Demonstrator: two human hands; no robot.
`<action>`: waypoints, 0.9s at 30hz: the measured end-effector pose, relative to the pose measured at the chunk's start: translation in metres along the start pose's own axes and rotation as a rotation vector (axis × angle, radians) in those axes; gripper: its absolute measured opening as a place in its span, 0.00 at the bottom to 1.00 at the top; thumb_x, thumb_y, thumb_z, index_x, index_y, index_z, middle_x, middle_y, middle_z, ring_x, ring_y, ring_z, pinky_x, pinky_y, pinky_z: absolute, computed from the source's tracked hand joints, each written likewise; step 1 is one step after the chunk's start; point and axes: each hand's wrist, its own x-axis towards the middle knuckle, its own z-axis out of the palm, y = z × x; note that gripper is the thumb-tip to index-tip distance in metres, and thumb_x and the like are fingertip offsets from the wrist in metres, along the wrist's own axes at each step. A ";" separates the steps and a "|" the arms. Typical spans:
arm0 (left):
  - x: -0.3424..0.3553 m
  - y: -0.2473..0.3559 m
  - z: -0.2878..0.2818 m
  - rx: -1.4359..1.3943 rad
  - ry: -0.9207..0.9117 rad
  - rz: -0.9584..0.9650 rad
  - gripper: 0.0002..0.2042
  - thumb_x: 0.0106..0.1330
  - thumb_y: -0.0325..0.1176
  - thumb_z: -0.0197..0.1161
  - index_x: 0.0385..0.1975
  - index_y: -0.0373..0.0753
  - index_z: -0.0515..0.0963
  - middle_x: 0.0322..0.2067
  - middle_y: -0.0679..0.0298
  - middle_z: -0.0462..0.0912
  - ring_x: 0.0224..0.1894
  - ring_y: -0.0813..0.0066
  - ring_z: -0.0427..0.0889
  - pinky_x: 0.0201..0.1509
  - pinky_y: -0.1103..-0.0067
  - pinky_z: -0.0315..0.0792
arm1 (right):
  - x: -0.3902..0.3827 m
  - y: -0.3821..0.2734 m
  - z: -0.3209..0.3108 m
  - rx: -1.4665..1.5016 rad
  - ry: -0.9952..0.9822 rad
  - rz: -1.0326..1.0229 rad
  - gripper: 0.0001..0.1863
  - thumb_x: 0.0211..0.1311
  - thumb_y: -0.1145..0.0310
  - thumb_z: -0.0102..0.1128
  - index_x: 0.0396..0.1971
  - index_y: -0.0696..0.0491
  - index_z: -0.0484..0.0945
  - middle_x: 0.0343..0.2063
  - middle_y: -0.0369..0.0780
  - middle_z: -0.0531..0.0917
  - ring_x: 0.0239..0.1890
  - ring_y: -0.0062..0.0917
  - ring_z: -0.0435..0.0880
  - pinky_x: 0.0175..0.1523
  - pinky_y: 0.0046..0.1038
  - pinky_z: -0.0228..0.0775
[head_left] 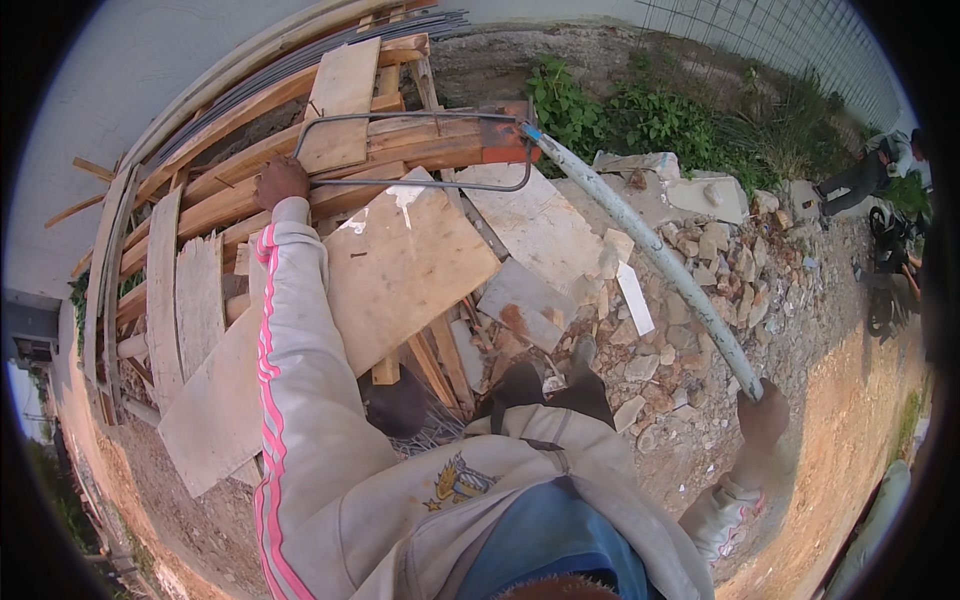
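Observation:
My left hand (283, 183) is closed around the left end of a thin steel rod bent into a long rectangular loop (420, 184). This loop lies over the timber stack, and its right end wraps near the orange-red end (502, 142) of a thick beam. My right hand (763, 408) grips the near end of a long pale-blue pipe (655, 258). The pipe slants up and left to the beam's end, where its bright blue tip meets the rod. How tip and rod engage there is too small to make out.
Stacked timber (230, 185) fills the left, with a plywood sheet (410, 265) leaning toward me. Broken stones (705, 255) and concrete slabs lie at my feet and to the right. Green plants (650, 115) grow behind. Another person (890, 165) is at the far right.

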 end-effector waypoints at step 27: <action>0.004 -0.010 -0.005 -0.098 -0.015 0.050 0.15 0.67 0.48 0.55 0.47 0.52 0.82 0.52 0.63 0.80 0.58 0.55 0.76 0.58 0.52 0.66 | -0.184 -0.109 -0.028 0.062 -0.003 0.107 0.13 0.48 0.62 0.69 0.31 0.53 0.79 0.19 0.48 0.81 0.24 0.48 0.82 0.29 0.44 0.72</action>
